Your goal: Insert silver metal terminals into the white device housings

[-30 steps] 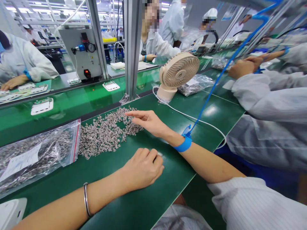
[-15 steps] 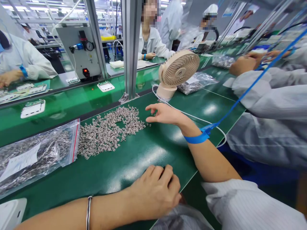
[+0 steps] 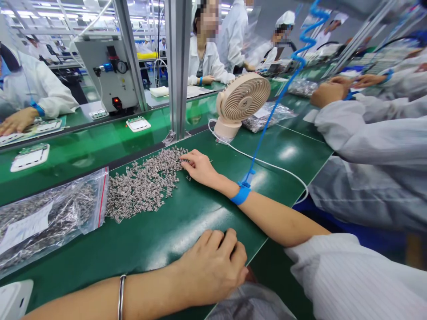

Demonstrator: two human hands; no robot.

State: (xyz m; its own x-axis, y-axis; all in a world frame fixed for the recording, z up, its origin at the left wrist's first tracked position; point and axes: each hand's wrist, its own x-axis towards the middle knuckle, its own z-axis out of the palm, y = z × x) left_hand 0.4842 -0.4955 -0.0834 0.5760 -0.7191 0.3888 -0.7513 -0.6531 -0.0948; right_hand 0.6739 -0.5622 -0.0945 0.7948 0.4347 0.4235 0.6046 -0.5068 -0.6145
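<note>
At the right end of a spread pile of small metal clip-like parts (image 3: 143,184), my right hand (image 3: 200,168) reaches down to the table. Its fingertips touch the edge of the pile, with the thumb a little apart from the forefinger and nothing visible between them. A blue wrist strap (image 3: 240,194) with a coiled cord circles that wrist. My left hand (image 3: 213,262) rests palm down near the table's front edge, its fingers curled and their tips hidden. Anything under them is out of sight. A metal bangle (image 3: 121,295) is on the left forearm.
Left of the pile lies a zip bag (image 3: 50,218) of metal parts. Behind stand a metal post (image 3: 178,71) and a beige fan (image 3: 245,100) with a white cable. White casings (image 3: 138,124) sit on the green belt. Co-workers' arms (image 3: 367,120) are at the right.
My right hand has moved left and slightly down to the pile's edge, and its thumb and fingers have come closer together. My left hand has stayed in place.
</note>
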